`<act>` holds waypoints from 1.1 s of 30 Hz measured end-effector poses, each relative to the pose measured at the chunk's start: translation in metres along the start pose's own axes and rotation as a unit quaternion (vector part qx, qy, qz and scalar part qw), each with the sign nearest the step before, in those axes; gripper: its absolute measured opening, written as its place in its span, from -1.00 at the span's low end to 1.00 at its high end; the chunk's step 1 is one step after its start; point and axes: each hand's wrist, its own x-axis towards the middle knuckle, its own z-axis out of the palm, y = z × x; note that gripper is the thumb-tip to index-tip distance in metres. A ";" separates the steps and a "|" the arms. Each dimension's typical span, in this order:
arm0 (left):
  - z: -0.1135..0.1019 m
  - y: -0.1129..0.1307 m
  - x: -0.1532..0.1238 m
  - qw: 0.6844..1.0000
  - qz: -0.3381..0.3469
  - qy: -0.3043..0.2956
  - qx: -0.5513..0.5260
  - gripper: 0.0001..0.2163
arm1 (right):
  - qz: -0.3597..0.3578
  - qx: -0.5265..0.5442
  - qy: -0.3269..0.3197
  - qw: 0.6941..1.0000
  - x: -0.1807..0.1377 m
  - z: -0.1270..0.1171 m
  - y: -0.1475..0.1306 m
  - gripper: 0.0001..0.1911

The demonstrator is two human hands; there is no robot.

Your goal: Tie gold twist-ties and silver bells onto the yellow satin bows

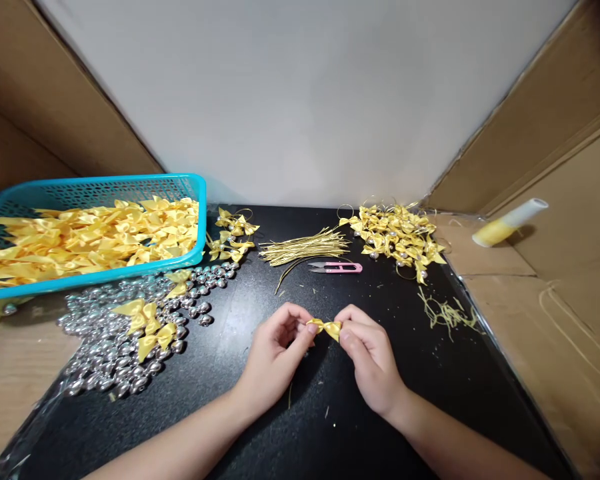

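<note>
Between my two hands, just above the black tabletop, is a yellow satin ribbon bow [326, 327]. The thumb and fingers of my left hand [280, 350] pinch its left end. Its right end is gripped between the thumb and fingers of my right hand [373, 357]. The fingertips behind the bow are partly hidden, and a thin gold cord end [289, 397] shows below my left hand. Beyond my hands lie pink-handled thread snips [335, 267] and a bundle of gold cords [305, 247].
At the left stands a blue basket [203, 220] full of yellow bows, with silver beads [125, 360] and several loose bows [155, 339] before it. Bows with beads and cord loops [400, 233] are piled back right, near cord scraps [447, 313]. A tube [510, 223] stands by cardboard walls [575, 187].
</note>
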 end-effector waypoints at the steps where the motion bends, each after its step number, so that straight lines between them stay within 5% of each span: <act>1: 0.000 -0.001 0.000 1.000 -0.001 -0.002 -0.002 -0.84 | 0.000 0.000 0.003 1.000 0.000 0.000 0.000 -0.61; 33: 0.000 0.004 0.000 1.000 -0.012 0.003 -0.013 -0.82 | -0.034 -0.033 -0.002 0.999 -0.001 -0.001 -0.002 -0.59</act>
